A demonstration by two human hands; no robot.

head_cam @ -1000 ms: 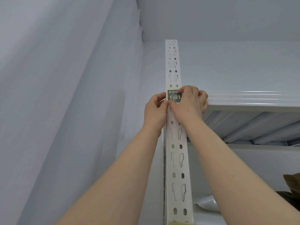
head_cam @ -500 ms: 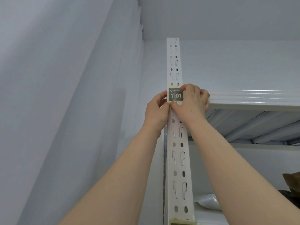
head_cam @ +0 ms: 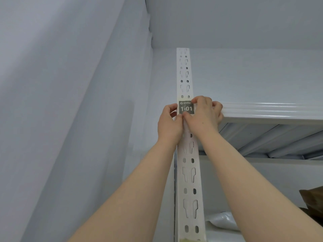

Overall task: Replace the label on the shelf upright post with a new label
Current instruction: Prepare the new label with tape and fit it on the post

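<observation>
A dark grey label (head_cam: 186, 107) reading "1-01" lies on the white slotted upright post (head_cam: 189, 172), level with the top shelf. My left hand (head_cam: 168, 124) is at the label's left side, its thumb and fingers pinching at the lower left edge. My right hand (head_cam: 203, 116) is at the label's right side, a fingertip on its upper right corner and its thumb at the lower edge. Both thumbs meet just under the label. A strip of yellowish label shows at the post's bottom edge (head_cam: 188, 240).
A white metal shelf (head_cam: 272, 112) runs right from the post at hand height. Below it lie a clear plastic bag (head_cam: 222, 220) and a brown object (head_cam: 312, 201) at the right edge. A grey wall (head_cam: 70, 119) stands close on the left.
My hands stay on the label. More of the label's face is uncovered now as my right fingers have shifted to its right edge.
</observation>
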